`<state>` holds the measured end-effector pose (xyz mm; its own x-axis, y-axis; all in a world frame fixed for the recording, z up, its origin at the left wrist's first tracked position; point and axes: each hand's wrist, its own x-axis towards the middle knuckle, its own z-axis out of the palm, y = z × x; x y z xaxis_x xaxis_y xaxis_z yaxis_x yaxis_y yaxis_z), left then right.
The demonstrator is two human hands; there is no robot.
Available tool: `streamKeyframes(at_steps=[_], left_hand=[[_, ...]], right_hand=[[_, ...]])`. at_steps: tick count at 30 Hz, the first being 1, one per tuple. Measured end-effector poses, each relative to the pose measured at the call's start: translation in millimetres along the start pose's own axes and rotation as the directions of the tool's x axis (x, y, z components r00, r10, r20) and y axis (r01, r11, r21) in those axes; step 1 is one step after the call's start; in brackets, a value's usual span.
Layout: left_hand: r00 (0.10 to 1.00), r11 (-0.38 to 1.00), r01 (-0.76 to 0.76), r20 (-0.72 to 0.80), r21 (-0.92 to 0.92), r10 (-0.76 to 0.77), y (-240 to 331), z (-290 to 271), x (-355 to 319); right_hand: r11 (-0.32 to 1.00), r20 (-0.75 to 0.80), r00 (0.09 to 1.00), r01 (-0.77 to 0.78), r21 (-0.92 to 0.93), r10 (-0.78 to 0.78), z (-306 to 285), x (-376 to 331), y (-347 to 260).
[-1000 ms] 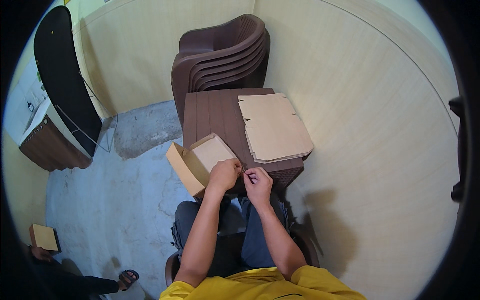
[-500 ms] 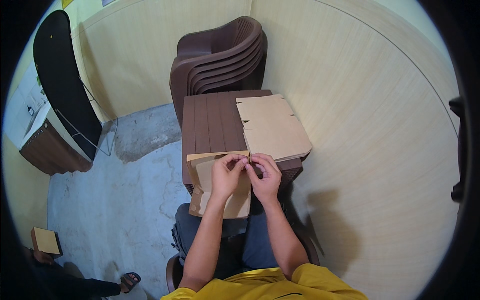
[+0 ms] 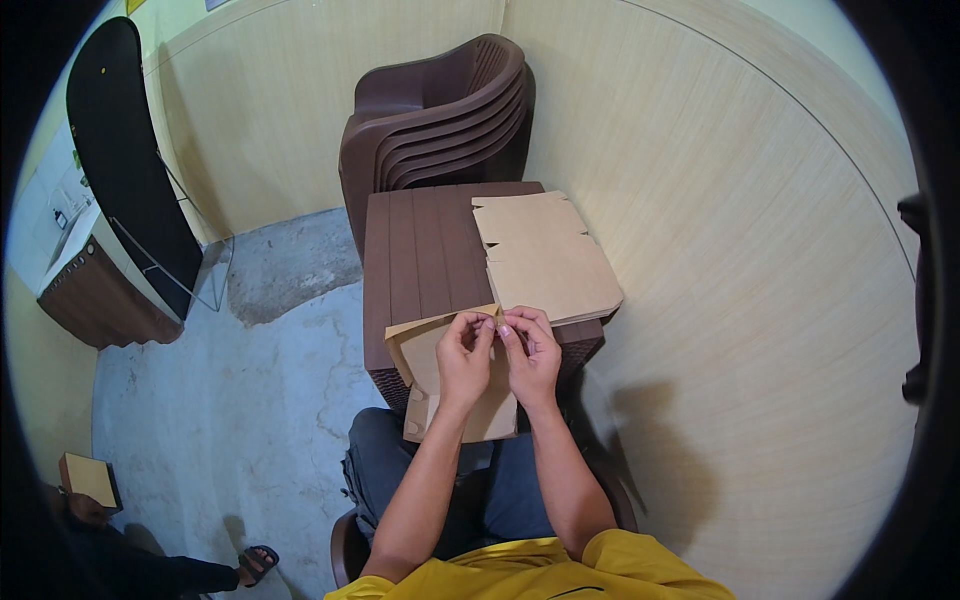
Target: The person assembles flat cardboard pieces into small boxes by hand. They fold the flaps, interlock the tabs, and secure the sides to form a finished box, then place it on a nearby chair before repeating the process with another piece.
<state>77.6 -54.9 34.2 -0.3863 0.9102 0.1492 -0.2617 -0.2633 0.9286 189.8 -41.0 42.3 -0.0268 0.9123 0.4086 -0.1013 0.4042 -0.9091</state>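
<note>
A partly folded brown cardboard box (image 3: 425,352) lies over the near edge of the brown slatted table (image 3: 420,240) and my lap. At its far right corner, my left hand (image 3: 466,355) pinches the cardboard between thumb and fingers. My right hand (image 3: 531,350) meets it there, closed on the same corner, with the fingertips of both hands almost touching. Just beyond my right hand lies a stack of flat cardboard blanks (image 3: 555,255) with notched left edges. My wrists hide part of the box's inside.
Stacked brown plastic chairs (image 3: 440,110) stand behind the table. A pale panelled wall (image 3: 740,300) runs along the right. At the lower left are another person's leg and sandal (image 3: 259,563), near a small box (image 3: 90,480). A black board (image 3: 135,170) leans at the far left.
The box has shifted slightly right and turned, its left side now tilted more. My left hand has moved right with it; both hands still grip the corner.
</note>
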Motion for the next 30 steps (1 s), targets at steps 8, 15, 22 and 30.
streamKeyframes(at_steps=[8, 15, 22, 30], left_hand=[[0.998, 0.997, -0.028, -0.049, 0.074, 0.032, -7.1, 2.8, -7.5], [1.0, 1.0, 0.016, -0.023, 0.006, -0.016, -6.5, 2.9, -7.4], [0.994, 0.985, -0.084, -0.057, 0.148, 0.093, -5.3, 9.3, -10.0], [0.996, 0.999, -0.046, -0.076, 0.019, 0.047, -9.1, 14.3, -11.8]], right_hand=[[0.998, -0.035, 0.999, -0.001, -0.058, -0.001, -2.6, -4.9, 8.4], [0.997, 0.0, 1.0, -0.003, -0.083, 0.003, -8.8, -3.6, 3.2], [0.999, -0.06, 0.998, 0.035, -0.01, -0.036, -4.5, -3.6, 3.7], [0.995, -0.039, 0.999, 0.028, -0.096, -0.032, -8.9, -4.3, -0.8]])
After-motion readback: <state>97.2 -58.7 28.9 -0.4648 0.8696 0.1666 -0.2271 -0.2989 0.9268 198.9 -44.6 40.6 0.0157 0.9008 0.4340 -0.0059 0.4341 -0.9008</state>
